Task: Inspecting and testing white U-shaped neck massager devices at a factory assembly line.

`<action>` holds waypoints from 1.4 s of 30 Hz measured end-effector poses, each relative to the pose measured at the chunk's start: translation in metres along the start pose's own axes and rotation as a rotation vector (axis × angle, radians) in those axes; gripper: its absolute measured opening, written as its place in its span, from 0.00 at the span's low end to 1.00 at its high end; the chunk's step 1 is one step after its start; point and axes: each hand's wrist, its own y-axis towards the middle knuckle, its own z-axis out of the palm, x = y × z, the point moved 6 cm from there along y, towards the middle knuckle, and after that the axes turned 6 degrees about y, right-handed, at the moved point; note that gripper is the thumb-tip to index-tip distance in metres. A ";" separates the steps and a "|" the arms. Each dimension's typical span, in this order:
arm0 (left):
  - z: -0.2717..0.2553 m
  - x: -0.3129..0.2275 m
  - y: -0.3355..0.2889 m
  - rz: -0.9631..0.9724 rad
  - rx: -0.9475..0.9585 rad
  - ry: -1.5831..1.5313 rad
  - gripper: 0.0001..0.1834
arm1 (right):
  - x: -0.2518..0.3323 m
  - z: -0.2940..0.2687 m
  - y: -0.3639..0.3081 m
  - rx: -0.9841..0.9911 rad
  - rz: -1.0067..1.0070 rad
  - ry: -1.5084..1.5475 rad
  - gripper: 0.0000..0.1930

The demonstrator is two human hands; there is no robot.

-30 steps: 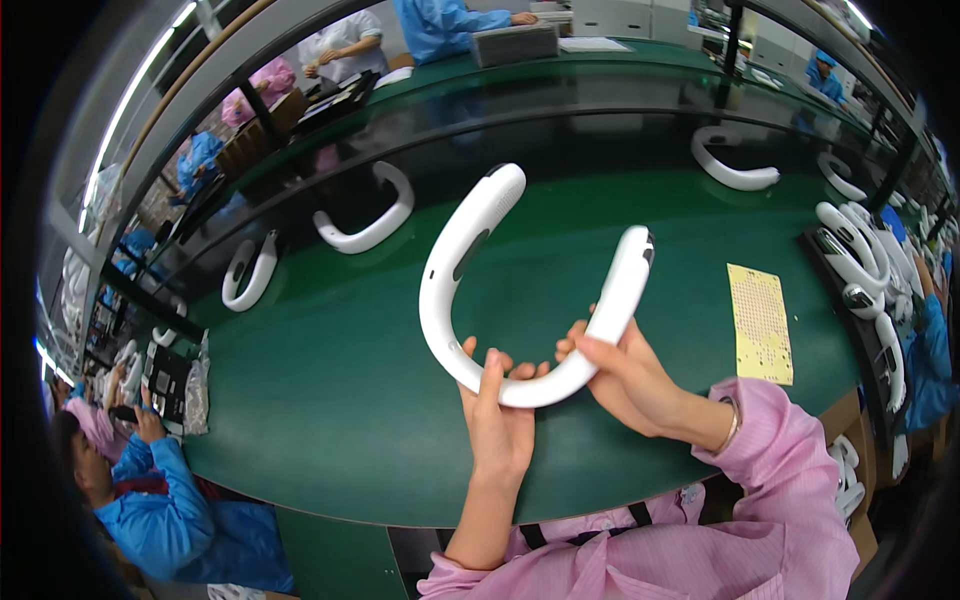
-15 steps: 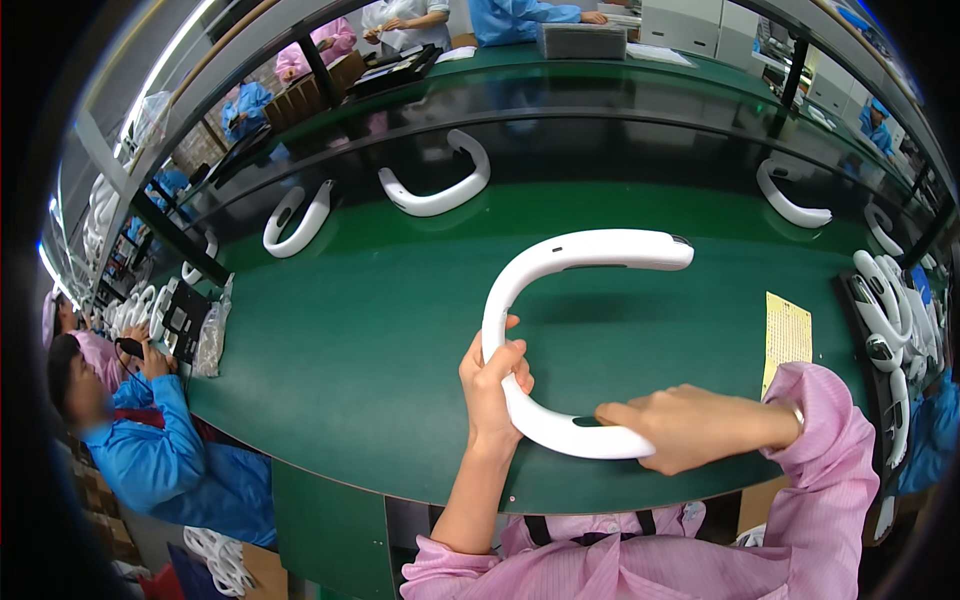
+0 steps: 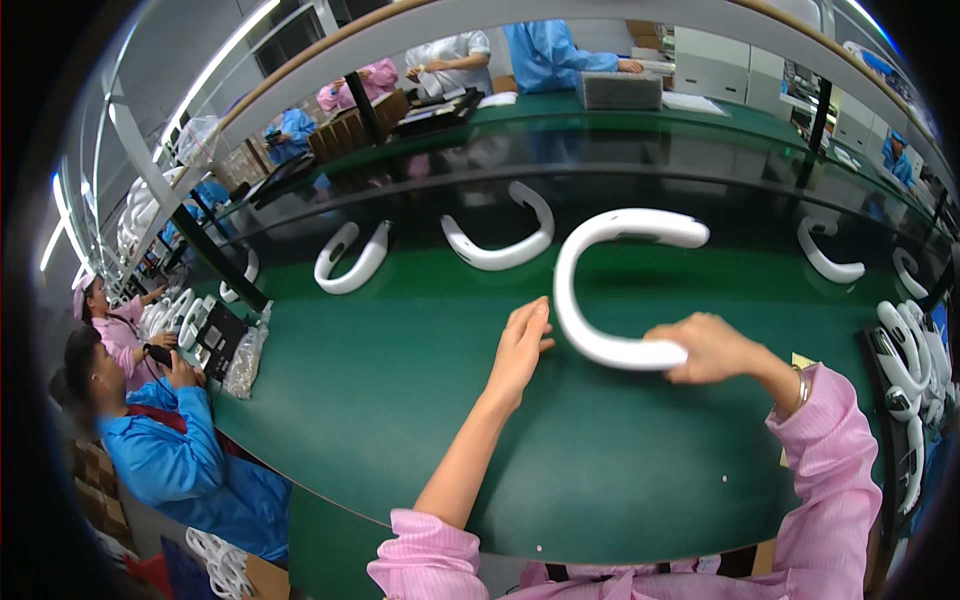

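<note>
Item: white C-shaped neckband device (image 3: 566,290), one; standing raised over the green worktop (image 3: 400,440), its opening facing right.

Right hand (image 3: 705,348): closing around the device's lower end, fingers wrapping it.

Left hand (image 3: 520,345): holding nothing, fingers loosely extended and lying near one another, hovering just beside the outer bend; whether a fingertip is touching cannot be told.

Background stock: two similar white neckbands, one U-shaped (image 3: 372,262) and one wider-curved (image 3: 500,262), resting behind.

Handling note, by judgement: the one-ended grip is leaving the upper arm liable to swing; good practice is keeping that grip firm, supporting the bend with the left palm, and staying clear of the resting neckbands.
</note>
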 end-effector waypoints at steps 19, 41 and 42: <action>-0.012 -0.062 0.076 0.568 0.026 0.666 0.18 | 0.007 -0.001 -0.059 -0.638 0.068 0.162 0.31; 0.034 -0.066 -0.201 0.145 0.642 -1.002 0.39 | 0.052 0.132 -0.114 -0.379 0.205 1.551 0.27; 0.034 -0.062 -0.201 0.135 0.642 -1.078 0.39 | 0.053 0.134 -0.112 -0.393 0.194 1.594 0.26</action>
